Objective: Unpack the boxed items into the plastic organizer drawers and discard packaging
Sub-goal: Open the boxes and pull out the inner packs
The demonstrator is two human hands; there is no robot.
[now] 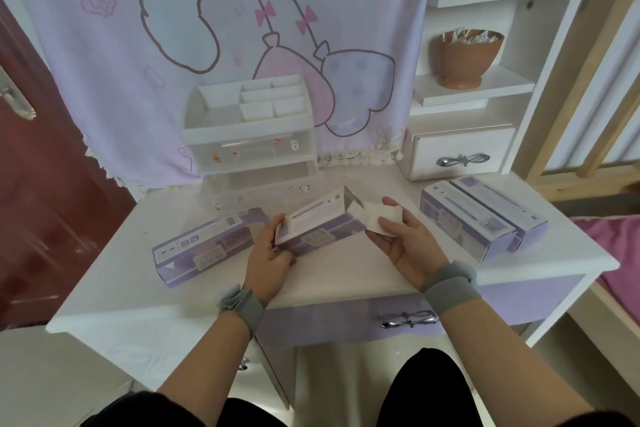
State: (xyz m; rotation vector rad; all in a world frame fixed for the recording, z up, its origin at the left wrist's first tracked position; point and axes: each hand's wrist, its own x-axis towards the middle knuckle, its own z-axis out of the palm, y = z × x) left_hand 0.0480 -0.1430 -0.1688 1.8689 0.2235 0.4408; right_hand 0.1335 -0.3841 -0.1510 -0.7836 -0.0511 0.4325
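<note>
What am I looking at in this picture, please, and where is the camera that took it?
There is no machine here: one camera, worn on a person's head, looks forward and down at their two bare hands. The person sits at a white desk. The left hand grips a purple box, while the right hand pinches its opened white end flap. One similar box lies to the left, and two more boxes lie side by side to the right. At the back stands the plastic organizer, where the contents are meant to go. Grey bands circle both wrists.
</note>
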